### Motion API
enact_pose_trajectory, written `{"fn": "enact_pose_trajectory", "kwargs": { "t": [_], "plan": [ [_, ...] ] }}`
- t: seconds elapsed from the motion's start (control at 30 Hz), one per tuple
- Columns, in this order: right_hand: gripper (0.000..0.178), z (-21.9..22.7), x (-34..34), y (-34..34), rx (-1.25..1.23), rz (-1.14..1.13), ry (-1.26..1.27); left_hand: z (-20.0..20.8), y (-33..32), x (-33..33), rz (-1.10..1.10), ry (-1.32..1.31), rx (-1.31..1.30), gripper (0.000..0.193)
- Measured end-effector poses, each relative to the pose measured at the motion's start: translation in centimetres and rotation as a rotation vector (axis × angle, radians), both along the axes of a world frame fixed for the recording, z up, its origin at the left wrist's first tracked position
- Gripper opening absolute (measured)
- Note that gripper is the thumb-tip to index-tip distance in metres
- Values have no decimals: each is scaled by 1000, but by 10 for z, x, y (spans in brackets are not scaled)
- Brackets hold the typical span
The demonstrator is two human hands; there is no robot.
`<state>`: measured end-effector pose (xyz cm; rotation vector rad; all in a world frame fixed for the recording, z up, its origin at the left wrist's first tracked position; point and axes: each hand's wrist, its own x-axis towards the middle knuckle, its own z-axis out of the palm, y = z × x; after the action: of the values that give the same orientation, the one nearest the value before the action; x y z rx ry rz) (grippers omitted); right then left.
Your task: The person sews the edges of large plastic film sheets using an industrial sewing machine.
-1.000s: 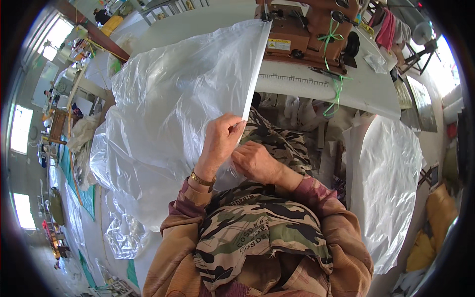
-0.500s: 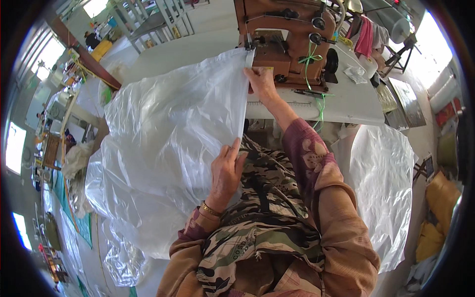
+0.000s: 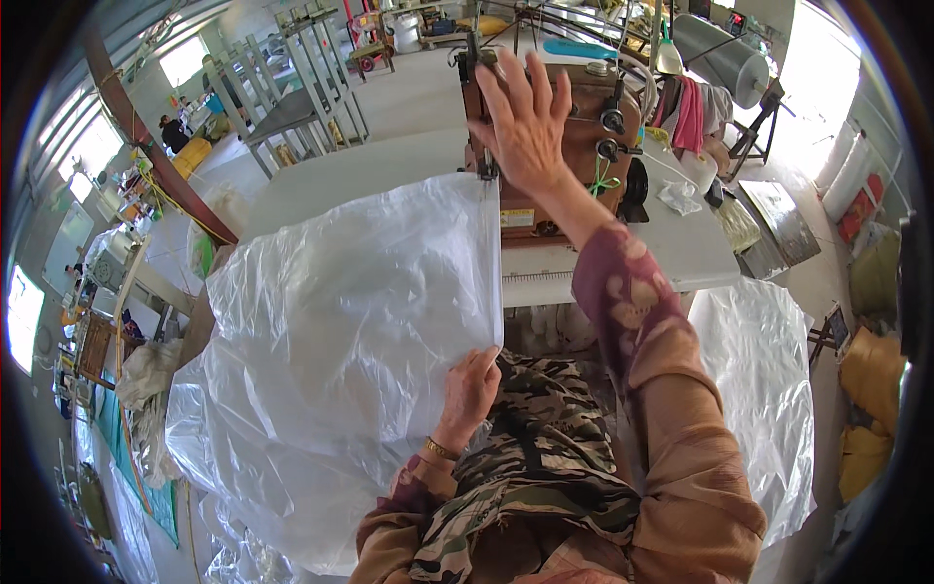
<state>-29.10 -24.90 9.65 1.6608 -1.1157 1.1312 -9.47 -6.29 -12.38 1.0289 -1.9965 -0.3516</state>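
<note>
A large translucent plastic sheet [image 3: 331,292] drapes over the left of the table and down across my lap. Its right edge runs straight up to the needle area of a brown sewing machine [image 3: 579,107]. With my left hand [image 3: 472,389] I pinch that edge low down, near the table's front. My right hand [image 3: 527,122] is raised in front of the machine's head, fingers spread and holding nothing. It covers part of the machine, so I cannot tell whether it touches it. The needle itself is hard to make out.
The white table [image 3: 350,161] carries the machine and a small crumpled plastic piece [image 3: 679,198]. More clear plastic [image 3: 749,399] hangs to my right. A grey chair-like frame [image 3: 302,97] stands beyond the table. A brown post [image 3: 161,146] rises at the left, and pink cloth [image 3: 689,112] hangs at the back right.
My right hand has let go of the sheet's upper edge and risen, spread, in front of the machine. My left hand now pinches the edge, where its fingers lay against it before. The view has tilted up.
</note>
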Motion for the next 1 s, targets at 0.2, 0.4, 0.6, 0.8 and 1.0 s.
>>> {"fn": "enact_pose_trajectory", "kwargs": {
  "t": [0.2,0.4,0.6,0.8,1.0],
  "plan": [
    [87,96,0,-20,-445,27,-29,-6,-5,2,17,-1,-53,26],
    [37,-5,14,14,-44,257,-159,11,-5,5,-14,16,34,24],
    [36,-157,15,35,639,243,-592,16,-5,0,-57,-24,3,24],
    [39,-180,17,34,792,545,-819,13,-6,-6,-41,-52,131,26],
    [41,-171,18,42,801,514,-753,11,-19,-11,-13,-52,8,27]
  ]
}}
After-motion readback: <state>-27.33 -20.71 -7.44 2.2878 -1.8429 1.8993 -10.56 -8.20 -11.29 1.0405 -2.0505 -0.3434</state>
